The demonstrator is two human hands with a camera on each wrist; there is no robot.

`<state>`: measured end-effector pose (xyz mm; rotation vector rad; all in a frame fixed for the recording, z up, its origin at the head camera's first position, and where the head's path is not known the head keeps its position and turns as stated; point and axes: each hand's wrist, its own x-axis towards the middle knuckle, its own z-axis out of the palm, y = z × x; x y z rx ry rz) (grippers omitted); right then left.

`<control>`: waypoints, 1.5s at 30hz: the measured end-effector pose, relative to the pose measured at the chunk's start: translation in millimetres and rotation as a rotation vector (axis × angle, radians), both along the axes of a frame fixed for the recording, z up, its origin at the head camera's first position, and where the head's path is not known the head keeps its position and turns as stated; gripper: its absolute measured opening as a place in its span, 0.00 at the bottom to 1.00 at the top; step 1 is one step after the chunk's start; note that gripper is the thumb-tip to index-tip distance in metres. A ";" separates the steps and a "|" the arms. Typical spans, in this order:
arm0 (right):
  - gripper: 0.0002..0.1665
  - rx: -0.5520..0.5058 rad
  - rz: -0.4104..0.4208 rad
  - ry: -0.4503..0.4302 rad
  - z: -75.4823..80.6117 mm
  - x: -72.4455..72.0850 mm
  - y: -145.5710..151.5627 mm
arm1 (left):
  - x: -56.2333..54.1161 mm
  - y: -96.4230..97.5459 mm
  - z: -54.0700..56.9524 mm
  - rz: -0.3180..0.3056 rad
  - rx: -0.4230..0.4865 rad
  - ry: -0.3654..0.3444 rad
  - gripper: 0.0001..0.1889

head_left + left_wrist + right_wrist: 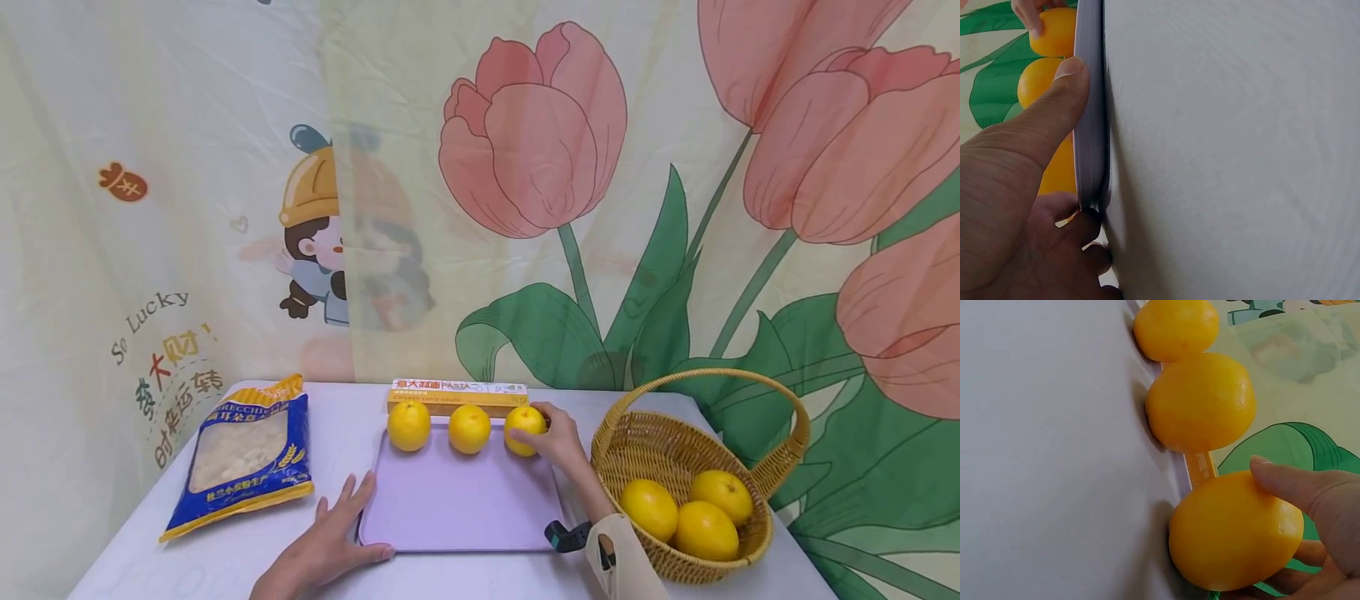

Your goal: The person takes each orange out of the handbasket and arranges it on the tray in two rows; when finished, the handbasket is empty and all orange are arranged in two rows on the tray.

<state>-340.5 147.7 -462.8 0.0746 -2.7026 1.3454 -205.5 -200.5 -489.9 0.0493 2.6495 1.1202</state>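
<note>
A lilac tray point(461, 500) lies on the table with three yellow-orange oranges in a row along its far side: a left orange point(408, 427), a middle orange point(469, 430) and a right orange point(525, 430). My right hand point(558, 440) holds the right orange between thumb and fingers; in the right wrist view the thumb lies over this held orange point(1235, 531), and the other fingers are partly hidden behind it. At the tray's near left corner, my left hand point(326, 533) rests with spread fingers along the side and its thumb point(1063, 94) against the front rim.
Right of the tray stands a wicker basket point(761, 546) with a tall handle and three more oranges point(707, 530) inside. A blue and yellow pasta bag point(243, 454) lies to the left. Behind the tray is a pasta box point(457, 398), before a printed curtain point(390, 167).
</note>
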 end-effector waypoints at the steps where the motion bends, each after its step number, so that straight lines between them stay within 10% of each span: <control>1: 0.42 0.002 -0.003 -0.003 0.2 0.4 -0.3 | -0.3 0.2 -0.1 0.003 -0.002 -0.006 0.66; 18: 0.47 0.004 -0.032 -0.027 0.8 6.7 0.2 | 0.8 0.1 0.3 0.004 -0.003 -0.016 0.65; 28: 0.51 0.023 -0.005 0.100 17.4 26.4 0.8 | 0.7 0.3 1.0 0.006 -0.010 -0.021 0.66; 45: 0.40 -0.009 0.170 0.366 87.6 123.2 3.0 | 1.5 0.8 4.2 0.018 -0.019 -0.024 0.66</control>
